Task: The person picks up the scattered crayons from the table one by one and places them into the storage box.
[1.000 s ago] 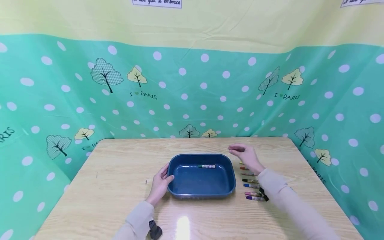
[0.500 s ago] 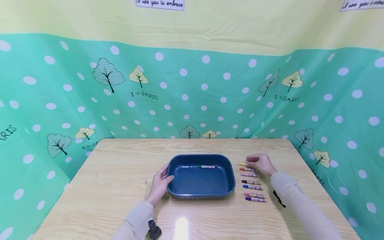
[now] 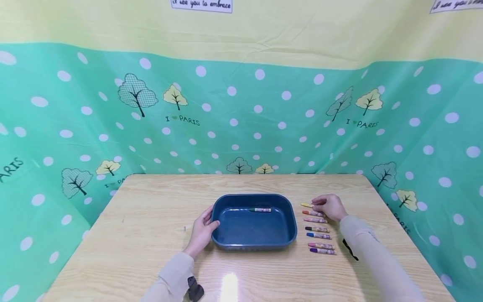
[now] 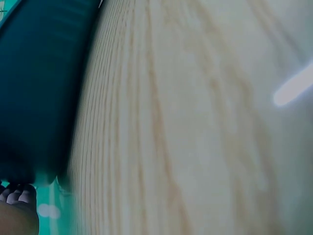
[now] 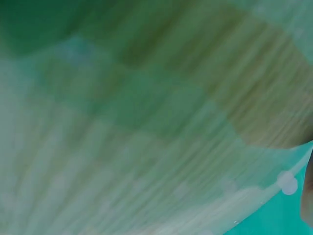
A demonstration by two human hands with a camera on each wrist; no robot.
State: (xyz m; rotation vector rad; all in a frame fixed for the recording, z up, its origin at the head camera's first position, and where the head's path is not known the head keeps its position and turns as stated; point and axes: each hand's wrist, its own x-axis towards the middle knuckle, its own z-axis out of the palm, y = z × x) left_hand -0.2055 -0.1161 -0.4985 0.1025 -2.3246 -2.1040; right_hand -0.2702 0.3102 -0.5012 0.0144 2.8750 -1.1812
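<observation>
My left hand [image 3: 203,232] grips the left side of a dark blue plastic basin [image 3: 254,246], its thumb over the rim. One green crayon [image 3: 262,210] lies inside, near the back wall. To the right of the basin, my right hand [image 3: 330,207] pinches a yellow crayon [image 3: 307,205] by its right part, at the back of a row of crayons. Its coloured tip shows; the rest is behind the fingers. In the left wrist view the basin wall [image 4: 44,88] stands beside a few fingertips. Only a blurred sliver of hand shows in the right wrist view.
In front of the yellow one lie an orange-red crayon [image 3: 313,213], two pink ones, a black crayon [image 3: 317,229], a blue crayon [image 3: 318,236] and a purple crayon [image 3: 322,251]. All rest on a wooden table [image 3: 151,209]. A patterned green curtain [image 3: 241,126] hangs behind.
My right hand has moved right and down, from above the back of the table to the yellow crayon, and its fingers have closed on it. My left hand and the basin have stayed put.
</observation>
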